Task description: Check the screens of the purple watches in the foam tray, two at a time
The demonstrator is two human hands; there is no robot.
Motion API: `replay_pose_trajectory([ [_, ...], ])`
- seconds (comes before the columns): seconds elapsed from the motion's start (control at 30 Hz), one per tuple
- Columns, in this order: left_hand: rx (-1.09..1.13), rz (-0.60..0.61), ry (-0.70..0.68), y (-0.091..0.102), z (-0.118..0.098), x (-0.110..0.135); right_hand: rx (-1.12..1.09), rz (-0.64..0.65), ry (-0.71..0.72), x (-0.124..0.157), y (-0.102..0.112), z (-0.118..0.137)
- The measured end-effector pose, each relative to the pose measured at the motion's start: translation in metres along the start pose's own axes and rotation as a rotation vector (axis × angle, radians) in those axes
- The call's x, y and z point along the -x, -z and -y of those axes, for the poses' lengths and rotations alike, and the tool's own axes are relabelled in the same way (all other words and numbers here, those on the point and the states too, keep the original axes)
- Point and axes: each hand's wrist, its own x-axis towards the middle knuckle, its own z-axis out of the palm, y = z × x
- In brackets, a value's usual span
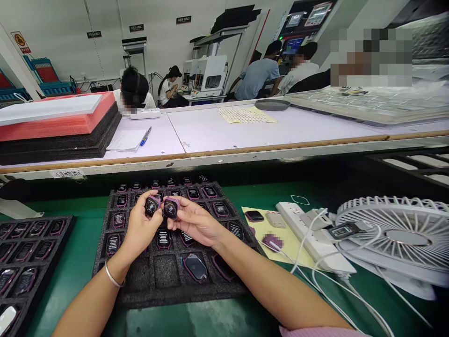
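My left hand point(140, 229) pinches a small purple watch body point(152, 206) with a lit dark screen. My right hand point(194, 223) holds a second purple watch body point(170, 208) right beside it, the two nearly touching. Both hands hover over a black foam tray point(164, 276) whose pockets hold several more purple watch bodies, most face up. A silver bangle sits on my left wrist.
A second foam tray point(24, 252) of watch bodies lies at the left. To the right are a yellow sheet point(280, 236) with loose watch bodies, a white power strip point(308, 229) with cables, and a white fan point(396, 238). Other people sit behind a raised white shelf point(245, 135).
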Motion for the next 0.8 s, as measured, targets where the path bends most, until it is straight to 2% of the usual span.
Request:
replay_pose_trajectory([
  [0.8,0.008,0.024,0.02,0.0007,0.0,0.0012,-0.007,-0.024,-0.007,0.0004,-0.0001,0.0003],
])
